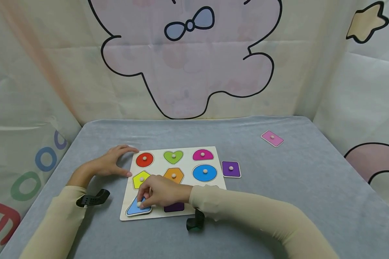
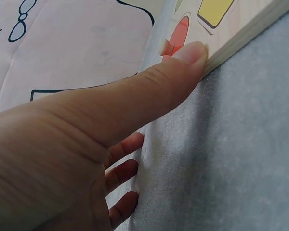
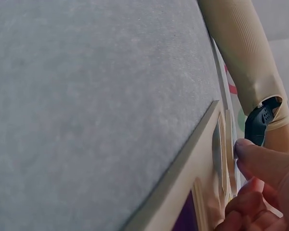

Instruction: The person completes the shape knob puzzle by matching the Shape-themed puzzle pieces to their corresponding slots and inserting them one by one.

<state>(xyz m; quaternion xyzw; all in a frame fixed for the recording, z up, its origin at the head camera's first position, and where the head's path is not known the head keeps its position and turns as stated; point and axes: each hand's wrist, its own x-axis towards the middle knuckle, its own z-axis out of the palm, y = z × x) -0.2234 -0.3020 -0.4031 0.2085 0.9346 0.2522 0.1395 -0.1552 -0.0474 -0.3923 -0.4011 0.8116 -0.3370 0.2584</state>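
Note:
A white puzzle board [image 1: 158, 157] lies on the table, bearing several coloured knobbed shapes. At its near-left corner my right hand [image 1: 164, 189] pinches the knob of a blue triangle piece [image 1: 133, 210]. In the right wrist view the piece [image 3: 230, 144] stands a little above the board's face, close over a recess. My left hand [image 1: 108, 162] rests at the board's left side, fingers spread. Its thumb [image 2: 183, 60] touches the board's edge in the left wrist view. A dark purple square recess [image 1: 175, 207] shows below my right wrist; the right sleeve hides part of the board.
A purple square piece [image 1: 235, 165] lies against the board's right edge. Farther back on the right is a pink rectangle piece [image 1: 276, 139]. Grey-blue cloth [image 1: 311, 180] covers the table. Printed curtains [image 1: 188, 72] stand behind and on both sides.

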